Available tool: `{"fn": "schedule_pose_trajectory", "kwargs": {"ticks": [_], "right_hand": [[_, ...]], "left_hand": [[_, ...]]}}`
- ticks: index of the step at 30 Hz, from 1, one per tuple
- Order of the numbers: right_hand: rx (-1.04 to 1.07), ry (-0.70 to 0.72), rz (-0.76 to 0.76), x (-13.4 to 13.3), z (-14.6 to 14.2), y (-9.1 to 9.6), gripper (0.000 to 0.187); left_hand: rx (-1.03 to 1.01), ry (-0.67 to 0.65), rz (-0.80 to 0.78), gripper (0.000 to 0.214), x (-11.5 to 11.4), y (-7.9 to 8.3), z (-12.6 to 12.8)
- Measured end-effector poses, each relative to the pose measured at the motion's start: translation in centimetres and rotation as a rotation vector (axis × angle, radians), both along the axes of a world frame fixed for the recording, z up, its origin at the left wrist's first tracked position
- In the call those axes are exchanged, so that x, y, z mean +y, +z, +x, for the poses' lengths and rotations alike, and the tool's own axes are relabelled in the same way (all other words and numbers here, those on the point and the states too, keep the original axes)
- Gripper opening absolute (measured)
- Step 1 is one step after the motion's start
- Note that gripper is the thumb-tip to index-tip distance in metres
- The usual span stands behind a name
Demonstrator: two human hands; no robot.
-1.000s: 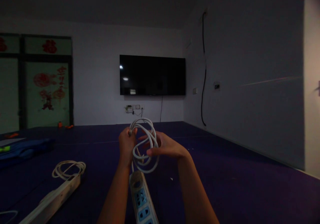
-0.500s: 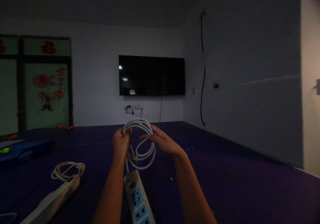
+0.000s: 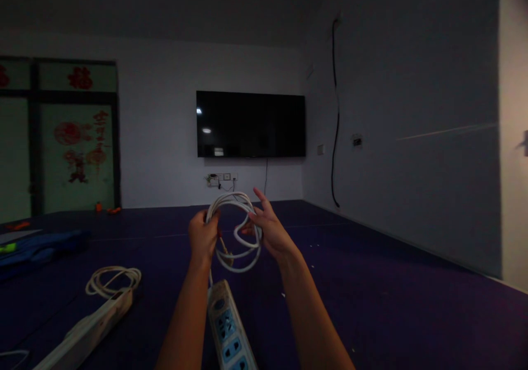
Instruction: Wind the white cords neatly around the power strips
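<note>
My left hand [image 3: 203, 233] is closed around the left side of a coiled white power cord [image 3: 241, 270]. On the coil's right side, my right hand [image 3: 272, 230] has its thumb in front and other fingers curled behind, with the index finger raised off the cord. A cord end, apparently the plug [image 3: 227, 255], hangs inside the coil below my left hand; its shape is blurred. From the coil a strand runs down to a white power strip [image 3: 231, 331] with blue socket faces, lying between my forearms. Its near end is out of view.
A second white power strip [image 3: 88, 329] with its coiled cord [image 3: 112, 282] lies at left on the dark purple surface [image 3: 391, 304]. Blue cloth [image 3: 45, 246] lies farther left. Beyond are a wall-mounted television [image 3: 251, 125], wall sockets [image 3: 223, 177] and a hanging black cable [image 3: 335, 133].
Both hands and the coil have shifted slightly right and up. The right index finger has lifted off the cord and points up. The coil's loops have spread and changed shape.
</note>
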State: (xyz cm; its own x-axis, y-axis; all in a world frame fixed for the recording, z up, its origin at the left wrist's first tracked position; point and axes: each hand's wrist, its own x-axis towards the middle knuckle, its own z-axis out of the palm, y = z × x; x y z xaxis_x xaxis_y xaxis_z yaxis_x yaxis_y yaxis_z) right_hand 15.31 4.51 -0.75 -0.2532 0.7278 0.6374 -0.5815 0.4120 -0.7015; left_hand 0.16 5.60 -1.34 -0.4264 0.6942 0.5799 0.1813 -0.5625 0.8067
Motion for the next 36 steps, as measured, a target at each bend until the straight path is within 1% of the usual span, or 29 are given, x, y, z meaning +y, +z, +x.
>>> {"fn": "schedule_pose_trajectory", "kwargs": {"ticks": [2,6,8,9,10,14,15,17,19,21,23,25,27,28,29,31,33,36], "right_hand": [[0.044,0.018,-0.037,0.1,-0.2,0.1,0.062],[0.086,0.074,-0.117,0.9,-0.3,-0.2,0.025],[0.086,0.112,-0.104,1.3,-0.1,-0.6,0.022],[0.078,0.138,-0.075,1.4,0.0,-0.9,0.025],[0.062,0.171,-0.035,1.4,0.2,-1.1,0.031],[-0.098,0.317,0.121,0.8,1.1,-1.4,0.078],[-0.149,0.336,0.142,0.5,1.2,-1.2,0.087],[-0.238,0.328,0.181,-0.2,1.1,-0.8,0.097],[-0.301,0.255,0.233,-0.7,0.7,-0.4,0.097],[-0.344,0.138,0.289,-1.0,0.2,-0.1,0.089],[-0.372,0.008,0.326,-1.1,-0.3,0.1,0.073],[-0.38,-0.119,0.344,-0.9,-0.7,0.2,0.052],[-0.352,-0.264,0.352,-0.8,-1.0,0.3,0.029],[-0.327,-0.34,0.353,-0.7,-1.1,0.4,0.021],[-0.295,-0.411,0.349,-0.6,-1.1,0.5,0.018],[-0.219,-0.519,0.315,-0.4,-0.9,0.7,0.024],[-0.124,-0.568,0.233,-0.1,-0.3,0.9,0.03],[0.014,-0.586,0.092,0.2,0.9,1.0,0.036]], "left_hand": [[-0.018,-0.018,0.008,0.025,0.0,-0.1,0.2],[-0.06,-0.036,0.026,0.027,0.1,-0.2,0.3],[-0.072,-0.029,0.032,0.028,0.2,-0.2,0.2],[-0.074,-0.023,0.032,0.029,0.2,-0.2,0.1],[-0.075,-0.016,0.032,0.029,0.2,-0.2,0.0],[-0.072,0.011,0.025,0.03,0.2,-0.2,-0.7],[-0.072,0.017,0.022,0.031,0.3,-0.2,-0.8],[-0.071,0.027,0.012,0.031,0.3,-0.3,-1.1],[-0.072,0.035,-0.003,0.032,0.4,-0.4,-1.4],[-0.076,0.038,-0.02,0.033,0.6,-0.4,-1.5],[-0.081,0.036,-0.037,0.033,0.7,-0.4,-1.5],[-0.086,0.027,-0.056,0.032,0.7,-0.3,-1.6],[-0.078,0.009,-0.081,0.03,0.6,-0.2,-1.6],[-0.067,-0.005,-0.096,0.028,0.4,-0.2,-1.6],[-0.051,-0.023,-0.112,0.026,0.2,-0.2,-1.7],[-0.008,-0.073,-0.142,0.023,-0.1,-0.1,-1.6],[0.039,-0.13,-0.165,0.022,-0.4,-0.1,-1.5],[0.117,-0.211,-0.194,0.022,-0.5,-0.1,-1.2]]}}
